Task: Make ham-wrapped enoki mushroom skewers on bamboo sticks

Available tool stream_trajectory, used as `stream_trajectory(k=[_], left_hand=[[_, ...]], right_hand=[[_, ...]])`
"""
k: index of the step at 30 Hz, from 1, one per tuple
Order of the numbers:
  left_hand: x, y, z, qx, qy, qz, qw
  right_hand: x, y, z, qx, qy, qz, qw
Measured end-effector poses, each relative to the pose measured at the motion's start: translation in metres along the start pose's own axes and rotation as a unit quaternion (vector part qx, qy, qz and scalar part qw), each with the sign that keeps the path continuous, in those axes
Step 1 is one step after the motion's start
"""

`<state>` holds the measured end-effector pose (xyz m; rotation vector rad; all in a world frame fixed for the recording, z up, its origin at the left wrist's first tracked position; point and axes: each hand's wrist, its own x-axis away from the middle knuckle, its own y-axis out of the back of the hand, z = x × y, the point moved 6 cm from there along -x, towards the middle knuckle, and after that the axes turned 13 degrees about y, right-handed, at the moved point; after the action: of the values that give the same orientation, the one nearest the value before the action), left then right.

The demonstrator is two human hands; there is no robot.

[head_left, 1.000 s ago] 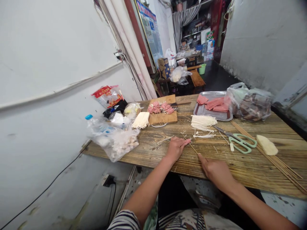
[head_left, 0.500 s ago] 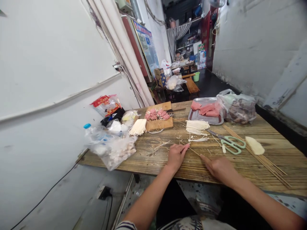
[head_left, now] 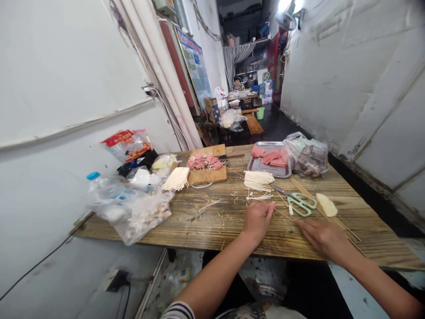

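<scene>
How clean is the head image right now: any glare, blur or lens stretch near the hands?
Head view: glare burns white beside the wall fan, well away from the hands; the wooden table looks stretched toward the right edge; the left hand and right hand look slightly soft; the thin skewer between them is faint.
</scene>
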<state>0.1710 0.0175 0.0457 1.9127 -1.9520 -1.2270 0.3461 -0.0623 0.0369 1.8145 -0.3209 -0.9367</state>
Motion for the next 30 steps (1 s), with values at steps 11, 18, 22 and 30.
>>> stream_trajectory(k=[11, 18, 22, 30], left_hand=[[0.022, 0.053, 0.022, -0.026, -0.043, -0.064, 0.997], [0.033, 0.099, 0.066, -0.063, -0.044, -0.143, 0.987], [0.032, 0.099, 0.066, -0.057, -0.032, -0.141, 0.988], [0.029, 0.096, 0.074, -0.022, -0.021, -0.147, 0.989]], right_hand=[[-0.055, 0.023, -0.064, -0.032, -0.119, 0.125, 0.984], [-0.135, -0.035, -0.158, 0.031, -0.187, 0.178, 0.966], [-0.158, -0.072, -0.197, 0.061, -0.202, 0.19, 0.959], [-0.162, -0.09, -0.221, 0.096, -0.191, 0.177, 0.961]])
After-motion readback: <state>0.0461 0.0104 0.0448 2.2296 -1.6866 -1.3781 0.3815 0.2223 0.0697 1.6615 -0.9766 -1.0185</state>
